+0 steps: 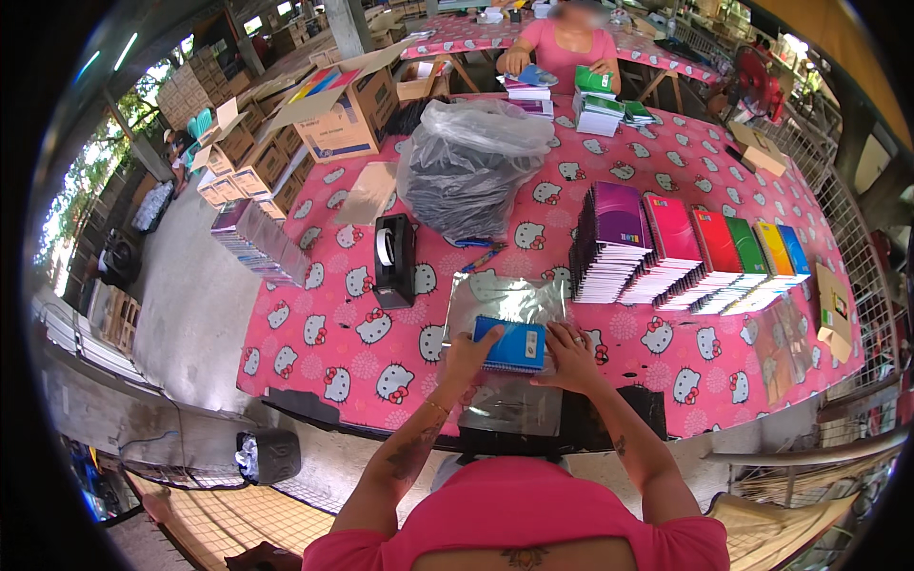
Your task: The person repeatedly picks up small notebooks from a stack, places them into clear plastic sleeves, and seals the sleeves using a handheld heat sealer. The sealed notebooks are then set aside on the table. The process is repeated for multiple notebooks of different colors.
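A blue spiral notebook (511, 344), possibly a small stack, lies in front of me with its coil toward me and a pale label on its right part. Beneath it a sheet of transparent plastic (505, 297) spreads over the table. My left hand (469, 352) grips the notebook's left side, thumb on the cover. At its right edge, my right hand (571, 360) holds it with bent fingers. Beyond are a black tape dispenser (394, 262), pens (484, 255) and a big bag of transparent plastic (471, 167) with dark contents.
Stacked spiral notebooks (614, 247) in several colours line the right side. Plastic-wrapped packs (257, 243) stand at the left edge, beside cardboard boxes (347, 114). Across the pink patterned table (314, 357), a person (569, 48) handles notebooks. A dark bin (269, 455) sits below left.
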Available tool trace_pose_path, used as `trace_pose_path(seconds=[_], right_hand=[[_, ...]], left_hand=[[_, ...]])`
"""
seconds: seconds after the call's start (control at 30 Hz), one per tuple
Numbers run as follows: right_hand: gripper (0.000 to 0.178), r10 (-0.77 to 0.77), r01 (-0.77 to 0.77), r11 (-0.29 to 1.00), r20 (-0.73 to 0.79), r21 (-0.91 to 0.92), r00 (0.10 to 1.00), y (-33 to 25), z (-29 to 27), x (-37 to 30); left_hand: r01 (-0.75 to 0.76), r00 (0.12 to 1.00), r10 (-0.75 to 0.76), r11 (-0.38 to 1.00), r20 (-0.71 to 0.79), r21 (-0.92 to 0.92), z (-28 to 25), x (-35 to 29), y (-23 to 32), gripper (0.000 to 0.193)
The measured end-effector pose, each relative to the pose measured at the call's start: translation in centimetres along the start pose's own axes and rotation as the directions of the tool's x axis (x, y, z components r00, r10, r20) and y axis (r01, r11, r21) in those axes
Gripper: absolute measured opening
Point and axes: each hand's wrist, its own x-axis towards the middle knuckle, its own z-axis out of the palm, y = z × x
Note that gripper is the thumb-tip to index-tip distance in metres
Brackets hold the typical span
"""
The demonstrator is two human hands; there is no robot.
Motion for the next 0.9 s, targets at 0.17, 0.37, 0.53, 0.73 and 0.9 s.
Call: trace_pose_path(seconds=[0.17,0.37,0.53,0.73,0.9], right_hand=[[0.08,0.176,-0.175,0.883,0.039,0.436,0.984,0.2,0.1,0.4],[0.059,0.405,-0.487,0.104,0.41,0.867,0.817,-2.2,0.5,0.8],[0.054,0.408,-0.463,0.041,0.409,0.885,0.817,-2.1,0.6,0.6],[0.019,0.072,-0.168,0.744,0.173,0.646,0.982,-2.5,-0.3,-4.2],[0.007,-0.234,0.202,0.896,0.032,0.396,0.972,-2.8,0.6,-5.9]], left_hand=[[-0.111,0.993,0.116,0.972,-0.013,0.205,-0.3,0.6,-0.8,0.093],[-0.155,0.982,0.169,0.975,-0.08,0.161,-0.6,0.4,-1.5,0.086],[-0.16,0.983,0.161,0.987,-0.089,0.028,-0.9,0.8,-2.9,0.076],[-0.334,0.925,0.359,0.924,0.121,-0.187,-4.8,-1.4,-8.2,0.031],[-0.848,0.527,0.79,0.514,0.312,0.13,-6.0,-3.0,-11.8,0.015]])
